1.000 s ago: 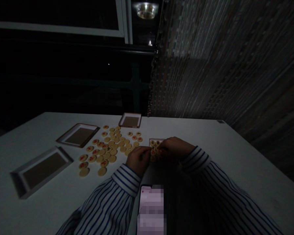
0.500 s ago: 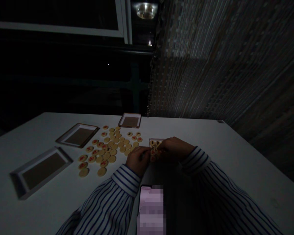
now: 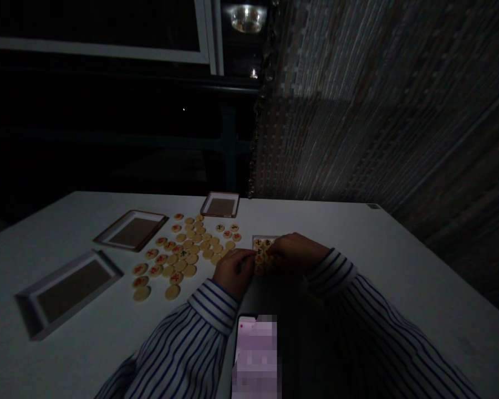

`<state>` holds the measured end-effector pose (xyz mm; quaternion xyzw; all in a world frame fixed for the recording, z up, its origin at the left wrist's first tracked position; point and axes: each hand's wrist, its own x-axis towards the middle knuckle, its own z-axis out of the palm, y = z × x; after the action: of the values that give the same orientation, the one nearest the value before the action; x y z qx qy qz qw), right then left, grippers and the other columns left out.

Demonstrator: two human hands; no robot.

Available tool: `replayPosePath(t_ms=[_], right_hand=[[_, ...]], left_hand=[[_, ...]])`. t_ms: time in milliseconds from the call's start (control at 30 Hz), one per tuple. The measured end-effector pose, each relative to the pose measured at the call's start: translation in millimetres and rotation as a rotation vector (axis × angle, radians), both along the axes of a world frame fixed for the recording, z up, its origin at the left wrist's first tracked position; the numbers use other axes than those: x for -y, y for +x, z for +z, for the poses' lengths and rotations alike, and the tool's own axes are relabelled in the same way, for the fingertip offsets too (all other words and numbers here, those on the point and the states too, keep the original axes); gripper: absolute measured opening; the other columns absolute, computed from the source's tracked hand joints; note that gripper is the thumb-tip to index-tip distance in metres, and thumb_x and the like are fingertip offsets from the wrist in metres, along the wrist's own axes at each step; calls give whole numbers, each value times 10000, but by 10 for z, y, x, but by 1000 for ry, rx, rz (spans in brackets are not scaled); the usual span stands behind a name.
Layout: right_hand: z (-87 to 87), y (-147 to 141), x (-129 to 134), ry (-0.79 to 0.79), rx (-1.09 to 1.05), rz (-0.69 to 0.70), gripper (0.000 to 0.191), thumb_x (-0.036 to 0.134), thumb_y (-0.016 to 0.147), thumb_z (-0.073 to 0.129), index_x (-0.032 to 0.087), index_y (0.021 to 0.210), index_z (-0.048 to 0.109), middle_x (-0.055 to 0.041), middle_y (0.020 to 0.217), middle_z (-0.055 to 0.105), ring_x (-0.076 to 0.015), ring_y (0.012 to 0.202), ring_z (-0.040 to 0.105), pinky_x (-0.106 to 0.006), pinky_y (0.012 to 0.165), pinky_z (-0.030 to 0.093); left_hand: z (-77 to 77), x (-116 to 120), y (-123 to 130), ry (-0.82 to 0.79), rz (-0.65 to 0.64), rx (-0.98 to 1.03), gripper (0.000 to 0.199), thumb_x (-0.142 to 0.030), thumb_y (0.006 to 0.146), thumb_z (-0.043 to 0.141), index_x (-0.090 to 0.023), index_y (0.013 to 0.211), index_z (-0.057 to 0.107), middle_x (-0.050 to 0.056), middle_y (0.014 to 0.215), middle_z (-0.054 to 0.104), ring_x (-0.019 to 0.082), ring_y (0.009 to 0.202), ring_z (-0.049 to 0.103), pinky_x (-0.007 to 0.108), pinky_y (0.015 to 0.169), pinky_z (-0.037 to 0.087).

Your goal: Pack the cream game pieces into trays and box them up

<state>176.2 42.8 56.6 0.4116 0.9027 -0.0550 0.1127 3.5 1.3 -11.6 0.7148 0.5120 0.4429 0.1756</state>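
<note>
A small box [image 3: 256, 237] with a pale rim holds rows of round Chinese chess pieces [image 3: 258, 243], some marked in black and some in red. At its left side is my left hand [image 3: 234, 271], thumb and forefinger brought together at the edge; whatever is between them is hidden. My right hand [image 3: 298, 252] reaches over the box from the right. Its fingers are bent down onto the pieces and closed, and the hand covers much of the box. Dim light hides what those fingertips grip.
Many loose Chinese chess pieces [image 3: 190, 270] lie left of the box, some face down. Two shallow trays [image 3: 130, 247] [image 3: 208, 213] and a deeper open box [image 3: 62, 324] stand on the white table [image 3: 382, 260]. A lit phone [image 3: 255, 360] is nearest me. A bead curtain [image 3: 336, 127] hangs behind.
Both hands stay almost still at the small box. The whole view has shifted very slightly, and a small red dot now shows on the phone screen.
</note>
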Motion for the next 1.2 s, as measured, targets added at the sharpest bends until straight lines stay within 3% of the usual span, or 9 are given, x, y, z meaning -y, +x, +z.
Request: replayPosePath(t_ms=[400,600,1000,1200], right_hand=[[2,43,-12,61,-48,-7,263,325,729,435,231,908,603,-45,867,635,-171,777,562,-245,633,345],[136,44,30,160,-128,-17,277,255,775,388,212,955,594,-52,915,631,-172,830,555,-256,702,351],[242,61,58,225,-176,-39,297,289,817,351,183,982,574,-67,950,619,-164,880,535,-264,779,337],[215,114,31,257,-167,-73,310,313,812,350,197,1008,561,-66,972,612,-176,891,534,-278,778,346]], left_hand=[[-5,-7,1,-5,-3,2,157,-173,737,484,-170,803,627,40,799,647,144,772,584,277,715,468],[-1,-1,2,7,12,16,157,-176,732,486,-180,801,627,38,793,644,145,768,582,280,703,472],[-3,-6,-19,29,21,-5,156,-200,730,494,-173,812,623,39,780,644,142,746,587,275,682,478],[3,1,-30,46,24,-37,163,-199,728,490,-170,821,621,43,797,647,145,756,588,283,693,478]])
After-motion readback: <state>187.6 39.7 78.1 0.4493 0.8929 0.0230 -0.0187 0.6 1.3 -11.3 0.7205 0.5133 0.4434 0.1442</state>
